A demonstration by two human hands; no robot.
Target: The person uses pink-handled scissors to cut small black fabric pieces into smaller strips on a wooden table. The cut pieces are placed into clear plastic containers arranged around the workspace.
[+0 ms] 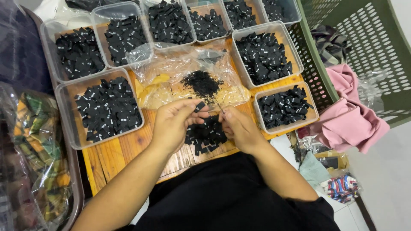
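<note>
The left hand [173,124] was raised over the wooden table [109,156], fingers curled, thumb and forefinger pinching one small black tag [199,106]. The right hand [240,128] sat just beside it, fingers bent inward and closed on what looked like a thin black pin [217,104], though the view was too small to be sure. Under both hands lay a loose heap [205,134] of black tags on the wood. From left to right, clear plastic tubs ringed the work: a large tub [64,115] near the left forearm, a rear-left tub [48,38], a third tub [99,17], then three more along the far edge, and two on the right, a big right tub [295,51] with a smaller tub [314,112] in front of it. That made eight tubs, each holding black tags with white marks. Between them a crumpled clear bag [171,72] carried a pile of fine black bits [201,82]. Farther right stood a green basket [321,81], with pink cloth [349,115] draped against it.
</note>
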